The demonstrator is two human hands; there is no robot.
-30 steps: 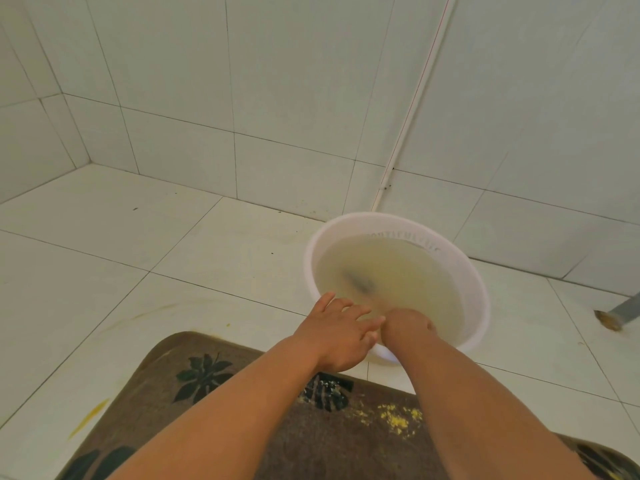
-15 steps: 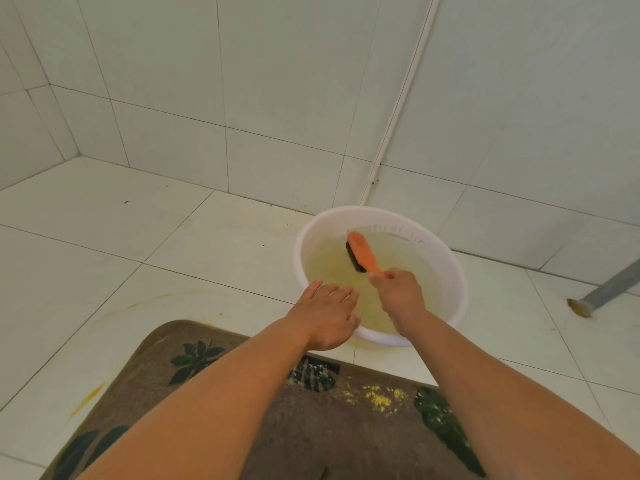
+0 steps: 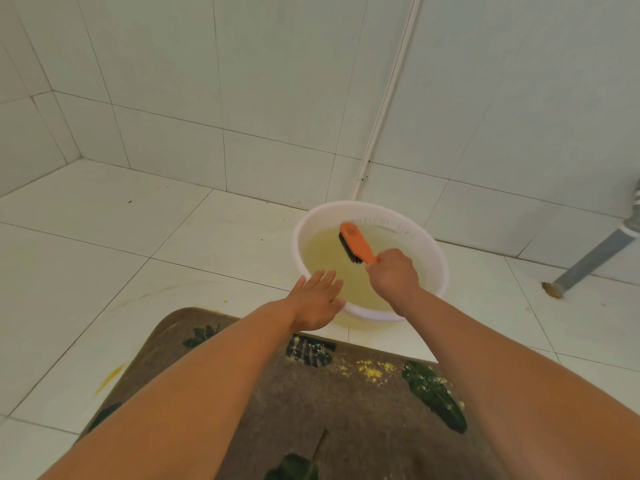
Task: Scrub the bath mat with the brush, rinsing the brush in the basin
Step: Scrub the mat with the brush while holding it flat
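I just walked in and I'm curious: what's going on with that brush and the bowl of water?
A person is cleaning a bath mat. Their right hand grips an orange brush by its handle over the yellowish water in a white basin. The left hand is open beside the basin's near rim. The mat lies on the floor, with yellow bits on it.
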